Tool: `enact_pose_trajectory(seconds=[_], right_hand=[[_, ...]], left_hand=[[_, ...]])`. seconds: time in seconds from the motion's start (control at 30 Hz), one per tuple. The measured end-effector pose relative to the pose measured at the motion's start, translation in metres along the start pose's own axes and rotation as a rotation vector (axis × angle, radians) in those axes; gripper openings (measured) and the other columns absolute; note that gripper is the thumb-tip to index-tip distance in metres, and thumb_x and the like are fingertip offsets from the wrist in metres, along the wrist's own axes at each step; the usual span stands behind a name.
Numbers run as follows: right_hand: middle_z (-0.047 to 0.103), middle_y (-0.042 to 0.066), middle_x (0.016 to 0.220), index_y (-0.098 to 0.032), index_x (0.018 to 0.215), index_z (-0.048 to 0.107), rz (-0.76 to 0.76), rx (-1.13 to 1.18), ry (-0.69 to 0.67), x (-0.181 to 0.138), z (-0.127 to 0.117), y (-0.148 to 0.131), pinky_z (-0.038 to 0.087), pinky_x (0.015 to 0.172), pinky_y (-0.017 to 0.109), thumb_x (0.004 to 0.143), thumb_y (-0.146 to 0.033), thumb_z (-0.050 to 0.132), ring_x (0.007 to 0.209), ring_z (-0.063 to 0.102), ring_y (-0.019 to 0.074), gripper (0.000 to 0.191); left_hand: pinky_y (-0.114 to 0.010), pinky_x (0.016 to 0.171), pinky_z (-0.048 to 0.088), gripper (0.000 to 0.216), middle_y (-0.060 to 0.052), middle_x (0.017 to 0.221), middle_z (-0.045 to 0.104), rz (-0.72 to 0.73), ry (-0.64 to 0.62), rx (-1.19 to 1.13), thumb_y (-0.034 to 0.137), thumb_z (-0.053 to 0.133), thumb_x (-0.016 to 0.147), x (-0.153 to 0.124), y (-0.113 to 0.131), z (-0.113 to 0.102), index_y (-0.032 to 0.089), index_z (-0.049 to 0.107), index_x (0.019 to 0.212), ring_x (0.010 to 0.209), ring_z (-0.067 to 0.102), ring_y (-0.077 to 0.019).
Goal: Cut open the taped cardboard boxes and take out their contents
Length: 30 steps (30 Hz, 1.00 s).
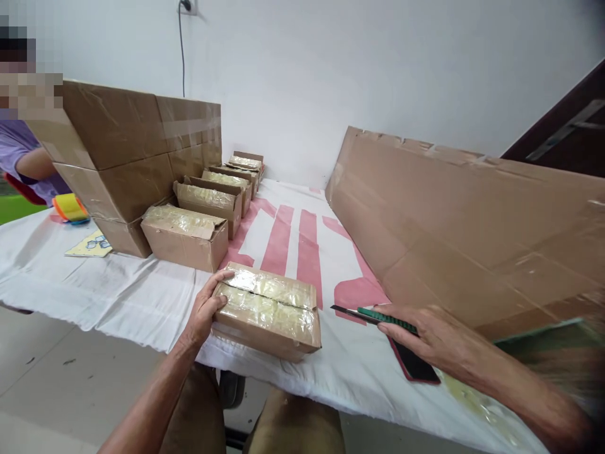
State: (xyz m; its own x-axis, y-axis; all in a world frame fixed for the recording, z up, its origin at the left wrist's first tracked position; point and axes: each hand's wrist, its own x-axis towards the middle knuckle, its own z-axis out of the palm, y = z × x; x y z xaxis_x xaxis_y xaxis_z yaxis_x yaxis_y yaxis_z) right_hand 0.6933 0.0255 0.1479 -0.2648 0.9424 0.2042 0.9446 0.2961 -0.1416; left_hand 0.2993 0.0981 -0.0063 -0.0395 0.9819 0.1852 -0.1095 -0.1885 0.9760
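A small cardboard box (270,310) with clear tape over its top flaps lies on the white cloth near the table's front edge. My left hand (206,306) grips its left end, fingers curled over the corner. My right hand (416,333) is to the right of the box and closed around a green-handled utility knife (373,314), whose blade points left toward the box without touching it.
A row of several similar small boxes (186,234) runs back along stacked large cartons (127,151). A big flattened cardboard sheet (463,221) leans at right. A person in a purple sleeve (23,161) stands at far left beside a tape roll (70,207).
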Motion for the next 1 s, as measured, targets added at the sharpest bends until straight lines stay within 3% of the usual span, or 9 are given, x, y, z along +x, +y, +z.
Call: enact_pose_trajectory(seconds=[0.17,0.37,0.53,0.63,0.8,1.0], right_hand=[[0.081,0.004,0.104,-0.027,0.110,0.077,-0.106,0.040,-0.097,-0.001,0.005,-0.028,0.056,0.073,0.034,0.100,-0.035,0.047,0.085,0.075,0.0237,0.033],[0.078,0.005,0.092,-0.024,0.107,0.075,-0.182,-0.130,-0.250,0.030,0.008,-0.065,0.051,0.070,0.032,0.099,-0.024,0.050,0.086,0.073,0.0241,0.026],[0.076,0.005,0.089,-0.025,0.101,0.074,-0.207,-0.193,-0.273,0.031,0.009,-0.069,0.047,0.066,0.031,0.097,-0.024,0.054,0.082,0.072,0.0237,0.021],[0.074,0.007,0.086,-0.023,0.097,0.074,-0.147,-0.288,-0.308,0.029,0.007,-0.075,0.044,0.061,0.032,0.097,-0.024,0.056,0.079,0.072,0.0255,0.018],[0.076,0.008,0.088,-0.025,0.109,0.073,-0.126,-0.353,-0.375,0.039,0.007,-0.091,0.037,0.056,0.032,0.097,-0.018,0.053,0.080,0.073,0.0278,0.024],[0.069,0.005,0.063,-0.023,0.063,0.068,-0.138,-0.360,-0.327,0.036,0.004,-0.081,0.024,0.047,0.031,0.080,-0.010,0.062,0.050,0.060,0.0202,0.022]], left_hand=[[-0.040,0.099,0.042,0.059,-0.009,0.127,0.067,0.003,0.005,0.008,0.040,0.061,0.069,-0.001,-0.002,-0.001,0.017,0.066,0.122,0.116,0.057,-0.0343],[-0.036,0.094,0.041,0.061,-0.006,0.125,0.068,0.004,-0.003,0.003,0.039,0.062,0.069,0.000,-0.007,-0.003,0.018,0.065,0.125,0.111,0.058,-0.0311],[-0.038,0.101,0.039,0.060,-0.007,0.131,0.066,0.034,-0.005,-0.005,0.040,0.062,0.070,0.001,-0.011,-0.004,0.018,0.065,0.126,0.121,0.055,-0.0331],[-0.039,0.104,0.038,0.060,-0.007,0.132,0.066,0.037,-0.001,-0.006,0.039,0.062,0.070,0.000,-0.011,-0.003,0.019,0.066,0.126,0.124,0.054,-0.0336],[-0.041,0.106,0.038,0.060,-0.007,0.134,0.066,0.034,0.001,0.004,0.040,0.061,0.070,0.000,-0.009,-0.003,0.018,0.066,0.125,0.125,0.054,-0.0346],[-0.042,0.106,0.040,0.060,-0.008,0.132,0.067,0.035,0.003,0.045,0.038,0.059,0.070,-0.001,-0.010,-0.004,0.018,0.066,0.126,0.124,0.056,-0.0348]])
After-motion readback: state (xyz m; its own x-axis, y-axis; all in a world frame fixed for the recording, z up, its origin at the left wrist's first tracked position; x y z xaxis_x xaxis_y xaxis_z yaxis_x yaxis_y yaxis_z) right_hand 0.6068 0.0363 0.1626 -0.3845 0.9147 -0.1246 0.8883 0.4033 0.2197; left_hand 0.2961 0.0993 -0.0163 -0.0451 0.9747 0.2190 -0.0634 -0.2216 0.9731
